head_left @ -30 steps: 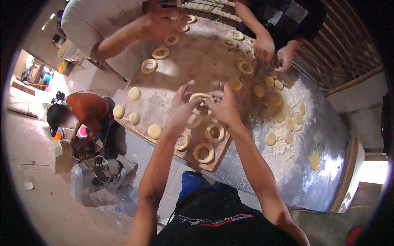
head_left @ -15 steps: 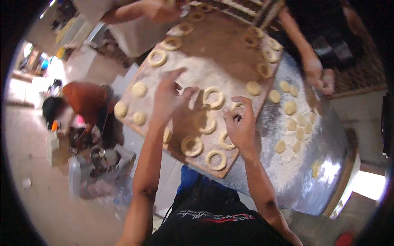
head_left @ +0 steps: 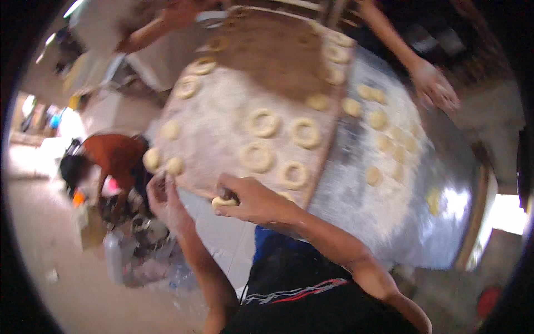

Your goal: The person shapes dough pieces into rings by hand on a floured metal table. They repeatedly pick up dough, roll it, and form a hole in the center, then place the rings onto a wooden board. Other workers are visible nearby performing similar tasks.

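The small piece of dough (head_left: 222, 202) sits pinched in your right hand (head_left: 253, 199), held just off the near edge of the floured wooden board (head_left: 222, 119). Half a second ago that hand lay flat on the board among the dough rings (head_left: 262, 122); now it has pulled back toward you and curled its fingers around the piece. Your left hand (head_left: 162, 196) has also left the board and hangs beside its near corner, close to two dough balls (head_left: 161, 161); its fingers look loosely bent, but blur keeps you from telling whether it holds anything. The board rests on a round metal table (head_left: 423, 200) dusted with flour and dotted with more flat dough rounds (head_left: 389, 136). Across it another person's hand (head_left: 435, 84) works. Left of you, someone in an orange shirt (head_left: 114, 156) crouches on the floor.
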### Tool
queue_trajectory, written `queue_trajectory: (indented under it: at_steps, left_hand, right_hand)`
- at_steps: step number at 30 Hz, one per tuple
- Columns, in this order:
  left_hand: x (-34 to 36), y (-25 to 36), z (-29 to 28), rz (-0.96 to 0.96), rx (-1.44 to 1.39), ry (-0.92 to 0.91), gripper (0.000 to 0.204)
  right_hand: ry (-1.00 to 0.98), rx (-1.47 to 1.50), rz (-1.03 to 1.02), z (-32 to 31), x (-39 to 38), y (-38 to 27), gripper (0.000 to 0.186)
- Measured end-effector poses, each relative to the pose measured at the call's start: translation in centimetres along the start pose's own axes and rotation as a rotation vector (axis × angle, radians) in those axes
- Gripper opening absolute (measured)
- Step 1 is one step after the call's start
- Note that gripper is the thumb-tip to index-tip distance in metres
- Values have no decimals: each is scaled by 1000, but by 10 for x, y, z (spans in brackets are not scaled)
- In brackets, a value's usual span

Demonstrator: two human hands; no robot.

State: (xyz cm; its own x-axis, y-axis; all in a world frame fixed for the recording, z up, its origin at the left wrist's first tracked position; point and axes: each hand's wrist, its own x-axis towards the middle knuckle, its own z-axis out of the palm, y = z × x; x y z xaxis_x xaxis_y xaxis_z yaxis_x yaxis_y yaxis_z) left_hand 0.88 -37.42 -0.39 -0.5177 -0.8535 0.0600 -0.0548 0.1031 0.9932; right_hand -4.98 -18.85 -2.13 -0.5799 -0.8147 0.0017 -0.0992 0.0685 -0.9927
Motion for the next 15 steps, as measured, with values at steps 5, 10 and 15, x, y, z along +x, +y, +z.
queue_trajectory:
  at_steps: [5, 10, 15]
  left_hand:
    - [-128, -2, 92, -53, 52, -735, 19]
    - [-274, -5, 175, 696, 108, -1451, 30]
    - [-344, -12, 192, 1177, 586, -1358, 47]
  right_hand:
    - [788, -386, 720, -99, -206, -6, 45]
    - [1058, -1017, 576, -114, -316, 12, 56]
    - [1504, -424, 390, -99, -379, 18, 41]
